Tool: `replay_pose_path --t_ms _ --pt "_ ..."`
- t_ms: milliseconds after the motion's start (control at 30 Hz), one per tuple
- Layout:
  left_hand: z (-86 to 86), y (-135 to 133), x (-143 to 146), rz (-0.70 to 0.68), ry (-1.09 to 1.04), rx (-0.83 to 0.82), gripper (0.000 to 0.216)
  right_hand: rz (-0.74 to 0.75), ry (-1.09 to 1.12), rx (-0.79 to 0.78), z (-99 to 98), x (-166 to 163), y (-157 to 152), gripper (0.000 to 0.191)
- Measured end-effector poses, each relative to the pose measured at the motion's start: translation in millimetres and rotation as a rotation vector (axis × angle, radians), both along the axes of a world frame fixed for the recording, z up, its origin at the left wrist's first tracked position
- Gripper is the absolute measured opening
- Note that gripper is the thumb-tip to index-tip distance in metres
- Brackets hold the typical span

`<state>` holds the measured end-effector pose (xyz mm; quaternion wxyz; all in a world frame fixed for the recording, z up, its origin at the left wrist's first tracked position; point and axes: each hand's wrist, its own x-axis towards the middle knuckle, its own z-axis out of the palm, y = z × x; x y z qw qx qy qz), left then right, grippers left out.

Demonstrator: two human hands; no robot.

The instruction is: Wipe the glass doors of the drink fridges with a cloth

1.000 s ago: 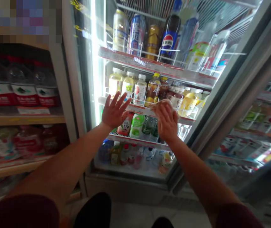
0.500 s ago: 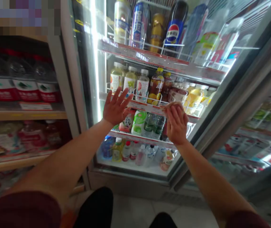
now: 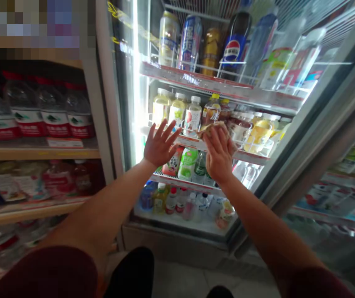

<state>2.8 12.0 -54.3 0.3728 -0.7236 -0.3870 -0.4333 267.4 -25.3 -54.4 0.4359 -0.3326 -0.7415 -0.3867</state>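
Observation:
My left hand (image 3: 161, 145), with its fingers spread, appears to rest flat on the glass door (image 3: 182, 198) of a lit drinks cooler. It holds nothing. To its right, my right hand (image 3: 219, 153) presses a crumpled, light brownish cloth (image 3: 225, 128) against the same glass, in front of the middle shelf. The cloth shows past the fingertips and along the right side of the hand. Behind the glass stand rows of drinks, among them a pale juice bottle (image 3: 192, 114) between my hands and a dark cola bottle (image 3: 233, 47) higher up.
At the left, an open shelf (image 3: 37, 154) carries bottles with red caps (image 3: 53, 111). The cooler's metal door frame (image 3: 289, 149) slants along the right, with another glazed cooler (image 3: 335, 186) beyond it. My knees show above the tiled floor (image 3: 189, 277).
My right hand has slid left across the glass with the cloth, now covering part of the tea bottles. My left hand stays spread in about the same place. The view has shifted slightly.

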Motion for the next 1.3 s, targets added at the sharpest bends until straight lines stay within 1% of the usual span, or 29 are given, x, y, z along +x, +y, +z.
replay_pose_path --t_ms 33,100,133,167,200,233,333,367,400,433,467,567,600,633,667,767,800,833,867,900,933,1000,1033,1067,1100,1133,1233,1267,1300 --pt "-0.1 -0.1 0.1 0.007 0.005 0.012 0.057 0.024 -0.063 -0.019 -8.3 -3.8 -1.0 0.063" --pt "-0.2 -0.4 0.2 0.017 0.014 0.049 0.058 0.090 -0.266 -0.075 -30.0 -8.8 -5.1 0.059" --pt "-0.2 -0.6 0.2 0.017 0.018 0.065 0.059 0.121 -0.364 -0.101 -38.4 -10.0 -7.0 0.058" --pt "-0.3 -0.7 0.1 0.012 0.020 0.072 0.060 0.139 -0.428 -0.121 -42.2 -10.3 -8.1 0.056" --pt "-0.4 -0.7 0.1 0.004 0.021 0.073 0.060 0.142 -0.443 -0.127 -40.7 -10.1 -8.2 0.055" --pt "-0.6 -0.7 0.0 -0.004 0.017 0.069 0.061 0.130 -0.407 -0.116 -34.1 -9.4 -7.1 0.055" --pt "-1.0 -0.6 0.5 -0.012 0.007 0.080 0.061 0.048 -0.165 -0.027 -1.5 -7.0 -0.1 0.056" --pt "-1.1 -0.7 0.7 -0.011 0.009 0.092 0.061 0.025 -0.097 0.000 5.6 -6.5 1.7 0.056" --pt "-1.0 -0.9 1.0 -0.006 0.012 0.100 0.061 0.010 -0.058 0.016 7.6 -6.1 2.5 0.056" --pt "-0.9 -1.2 1.3 0.001 0.014 0.104 0.061 0.003 -0.054 0.017 3.8 -5.8 2.0 0.056" --pt "-0.7 -1.6 1.5 0.007 0.017 0.107 0.060 0.012 -0.089 0.005 -5.0 -5.2 0.2 0.056" --pt "0.0 -2.8 1.4 0.023 0.023 0.122 0.059 0.093 -0.344 -0.081 -40.6 0.0 -8.5 0.056" --pt "0.1 -3.1 1.2 0.022 0.026 0.125 0.059 0.115 -0.413 -0.107 -47.4 3.5 -10.7 0.057" --pt "0.2 -3.2 0.9 0.019 0.028 0.125 0.060 0.121 -0.436 -0.118 -48.9 8.2 -11.8 0.058" --pt "0.2 -3.2 0.6 0.015 0.027 0.118 0.060 0.110 -0.404 -0.109 -45.2 14.0 -11.7 0.058" --pt "-0.1 -2.9 0.2 0.013 0.023 0.086 0.061 0.023 -0.134 0.005 -19.0 35.4 -6.3 0.061" --pt "-0.2 -2.8 0.2 0.012 0.024 0.080 0.061 -0.001 -0.056 0.041 -13.5 42.6 -4.8 0.062" --pt "-0.4 -2.5 0.2 0.012 0.024 0.077 0.061 -0.018 -0.009 0.062 -13.0 49.3 -4.4 0.063" --pt "-0.6 -2.3 0.2 0.011 0.021 0.073 0.060 -0.026 0.001 0.061 -18.4 55.4 -5.6 0.064" --pt "-0.7 -2.0 0.3 0.007 0.016 0.071 0.059 -0.021 -0.033 0.038 -29.0 60.8 -8.3 0.064" --pt "-0.8 -1.8 0.2 0.004 0.010 0.068 0.058 0.005 -0.111 0.001 -43.2 65.7 -12.1 0.063" --pt "-0.6 -1.4 0.0 0.003 -0.002 0.046 0.057 0.102 -0.357 -0.096 -72.4 75.4 -20.6 0.059" --pt "-0.5 -1.3 -0.2 0.004 -0.004 0.027 0.057 0.143 -0.468 -0.145 -82.6 80.6 -23.8 0.057" --pt "-0.3 -1.1 -0.4 0.007 -0.006 0.006 0.057 0.164 -0.534 -0.177 -87.6 86.3 -25.7 0.055" --pt "-0.1 -1.0 -0.6 0.011 -0.009 -0.015 0.058 0.158 -0.537 -0.186 -87.2 92.2 -26.1 0.055" --pt "0.0 -0.7 -0.9 0.013 -0.013 -0.032 0.058 0.125 -0.482 -0.173 -82.4 98.3 -25.1 0.055" --pt "-0.4 0.6 -1.5 0.007 -0.017 -0.034 0.059 -0.010 -0.177 -0.048 -62.7 113.5 -18.8 0.057" --pt "-0.8 1.2 -1.7 0.004 -0.015 -0.014 0.058 -0.043 -0.101 -0.011 -61.7 116.6 -17.9 0.058" --pt "-1.1 1.8 -1.9 0.001 -0.010 0.013 0.057 -0.064 -0.062 0.004 -65.7 118.5 -18.5 0.059"
